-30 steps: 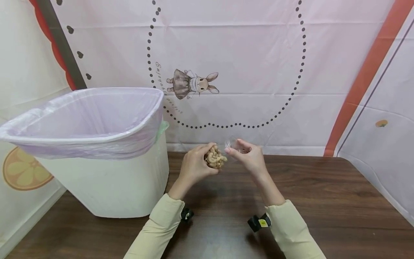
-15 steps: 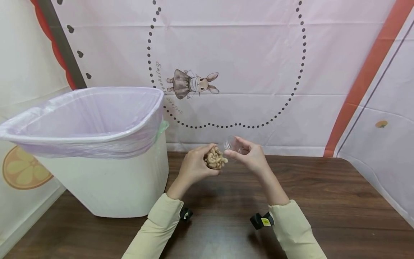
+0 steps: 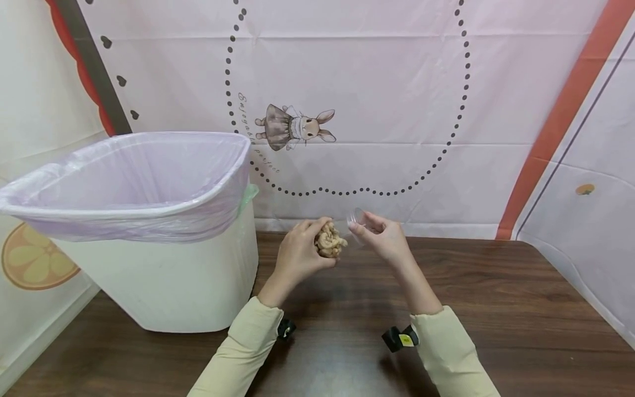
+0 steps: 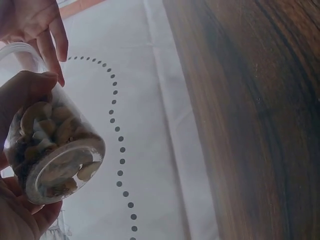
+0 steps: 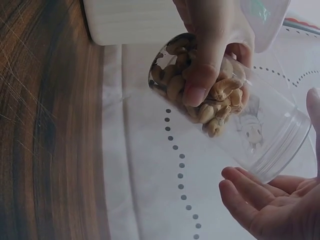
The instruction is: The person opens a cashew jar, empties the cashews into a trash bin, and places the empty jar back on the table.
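A clear jar (image 5: 270, 125) of cashews (image 5: 222, 100) lies tilted on its side in the air above the table, its threaded mouth towards the right. My left hand (image 3: 300, 251) grips it round the lower part, thumb on one side and fingers on the other. The cashews sit in the gripped end of the jar, seen through its base in the left wrist view. My right hand (image 3: 387, 240) is at the mouth, fingers fairly straight below the rim and thumb on the other side. Contact with the rim is hard to make out. No lid shows.
A white bin (image 3: 163, 286) with a purple liner bag (image 3: 149, 212) stands on the wooden table (image 3: 496, 309), left of my left arm. A printed cloth (image 3: 397, 99) hangs behind the table. Both wrists carry small black cameras (image 3: 399, 338).
The jar stays in my left hand. Its mouth and my right thumb shift slightly between frames. The rest of the scene looks almost unchanged.
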`<action>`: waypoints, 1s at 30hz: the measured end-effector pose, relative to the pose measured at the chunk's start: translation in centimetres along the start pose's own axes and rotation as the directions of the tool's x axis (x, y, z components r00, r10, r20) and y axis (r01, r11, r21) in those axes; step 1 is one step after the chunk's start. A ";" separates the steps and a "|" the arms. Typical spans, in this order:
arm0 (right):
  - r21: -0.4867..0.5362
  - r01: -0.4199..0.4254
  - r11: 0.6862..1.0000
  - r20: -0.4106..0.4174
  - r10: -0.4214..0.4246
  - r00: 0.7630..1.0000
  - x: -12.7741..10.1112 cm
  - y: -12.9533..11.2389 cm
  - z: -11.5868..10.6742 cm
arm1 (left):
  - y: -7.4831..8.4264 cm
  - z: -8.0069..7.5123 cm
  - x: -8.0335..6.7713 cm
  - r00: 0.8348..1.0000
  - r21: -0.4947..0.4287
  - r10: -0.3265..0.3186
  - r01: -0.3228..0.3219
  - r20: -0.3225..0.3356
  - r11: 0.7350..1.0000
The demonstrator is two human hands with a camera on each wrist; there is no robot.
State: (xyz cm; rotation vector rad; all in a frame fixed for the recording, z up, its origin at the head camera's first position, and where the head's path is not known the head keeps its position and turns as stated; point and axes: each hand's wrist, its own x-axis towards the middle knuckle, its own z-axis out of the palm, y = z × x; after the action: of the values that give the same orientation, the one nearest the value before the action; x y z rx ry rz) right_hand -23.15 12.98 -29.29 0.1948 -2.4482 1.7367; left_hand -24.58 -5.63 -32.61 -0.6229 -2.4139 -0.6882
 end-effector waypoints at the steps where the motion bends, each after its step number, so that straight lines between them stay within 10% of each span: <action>1: -0.003 -0.005 1.000 -0.003 0.005 1.000 0.0 0.0 0.0 | 0.0 0.0 0.0 1.000 0.004 0.002 -0.002 -0.007 1.000; 30: -0.006 -0.055 0.998 -0.056 0.055 0.997 -0.1 0.1 0.3 | 0.0 0.0 0.0 0.998 0.059 0.052 -0.049 -0.042 0.997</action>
State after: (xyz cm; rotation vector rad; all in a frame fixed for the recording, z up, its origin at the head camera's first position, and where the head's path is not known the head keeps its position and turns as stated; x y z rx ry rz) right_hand -23.08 12.72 -29.45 0.0780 -2.4419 1.7302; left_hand -24.58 -5.66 -32.62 -0.6368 -2.3612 -0.6028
